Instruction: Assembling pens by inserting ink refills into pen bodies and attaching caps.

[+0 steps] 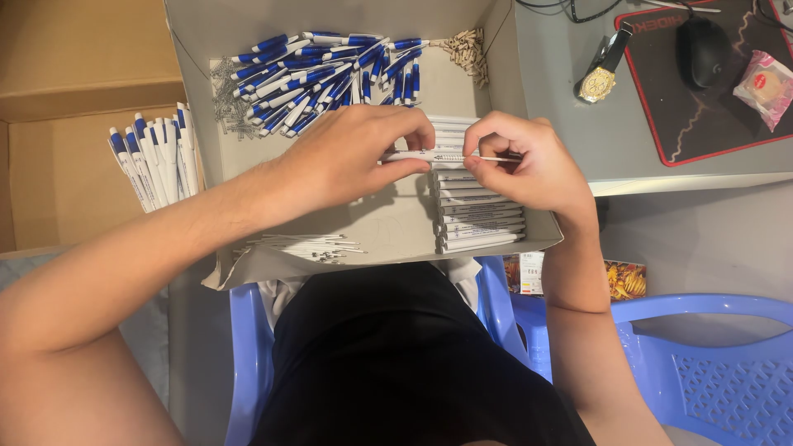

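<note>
Two hands met over the shallow cardboard tray (248,272) on my lap. My left hand (347,157) was curled, thumb and fingers pinching a white pen barrel (413,155) held level, its length running left to right. My right hand (529,161) was closed too, fingertips pinching a thin refill (491,158) whose near end sat at the barrel's right end; I could not tell how far in it went.

Just under the hands, a row of white barrels (479,223) lay stacked side by side along the right part of the tray, down to its near edge. At the far side of the tray lay a loose heap of blue-and-white pen parts (322,74), with a scatter of small metal springs (225,103) at its left and a small pile of tan bits (467,51) at its right. A bundle of thin refills (306,245) rested near the tray's front-left edge.

Left of the tray, in an open brown box (58,165), stood a batch of finished blue-and-white pens (157,161). On the grey desk (562,83) to the right, well apart from my hands, lay a gold wristwatch (601,74), a black mouse (702,49) on a red-edged mat (686,132), and a pink wrapped snack (766,87). A blue plastic chair (710,363) stood at my right.
</note>
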